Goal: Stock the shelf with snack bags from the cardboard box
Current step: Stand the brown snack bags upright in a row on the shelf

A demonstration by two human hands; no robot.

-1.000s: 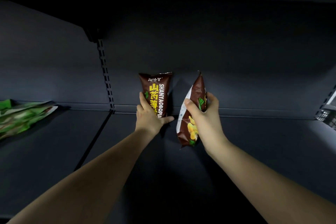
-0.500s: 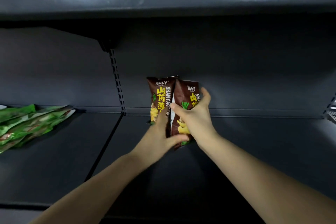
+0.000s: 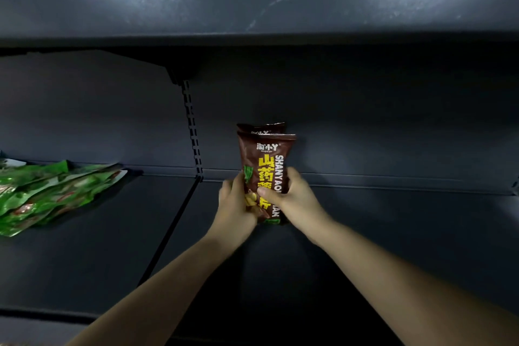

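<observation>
front brown snack bag (image 3: 266, 171) stood upright, long axis vertical, by the shelf (image 3: 84, 255) back wall | pinched between left hand (image 3: 234, 205) and right hand (image 3: 292, 199), both clenched on it, equally near | brown bags counted: 2, second bag (image 3: 261, 128) tucked behind | green bags (image 3: 42, 194): a pile, uncountable

Your two arms came into view bare from elbow to wrist, with no sleeve or cuff showing on either. Your left hand (image 3: 234, 206) and right hand (image 3: 292, 198) wore no gloves. No watch, band or ring showed on your wrists or fingers (image 3: 266, 192). Your nails looked short and plain, though the dim light blurred them.
</observation>
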